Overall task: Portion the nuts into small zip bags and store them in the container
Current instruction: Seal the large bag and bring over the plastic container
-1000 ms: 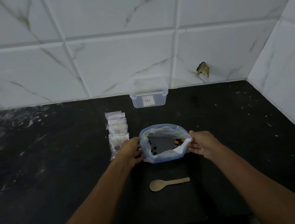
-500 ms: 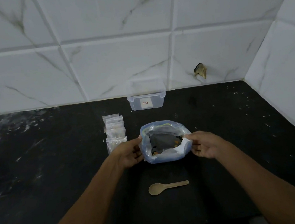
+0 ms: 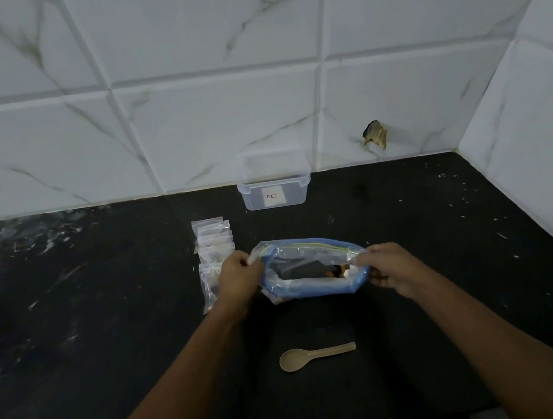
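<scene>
While both forearms reach in from the near edge of the black stone countertop [image 3: 76,335], a small beige plastic spoon [image 3: 314,356] lies flat between them, its bowl to the left and its handle pointing right, apart from either hand. Beyond the spoon, toward the middle of the countertop, stands a large clear zip bag with a blue rim [image 3: 313,274], its mouth pulled wide so that dark and orange nuts [image 3: 335,272] show inside near the right end. The left hand [image 3: 238,277] has its fingers curled around the bag's left end, pinching the clear plastic at the rim between thumb and fingertips. The right hand [image 3: 387,267] grips the bag's right end in the same way, thumb on top of the rim and the other fingers folded under it. The bag's opening stretches straight between the two sets of fingers, and the nuts sit just inside the right thumb. Behind and partly under the left hand, a row of small clear zip bags [image 3: 213,244] overlaps in a line running toward the wall; what they hold is too faint to tell. Farther back, at the countertop's far edge against the white marble-look tiled wall [image 3: 222,112], stands a clear rectangular plastic container [image 3: 274,189] with a white label on its front, lidless and well apart from the hands.
</scene>
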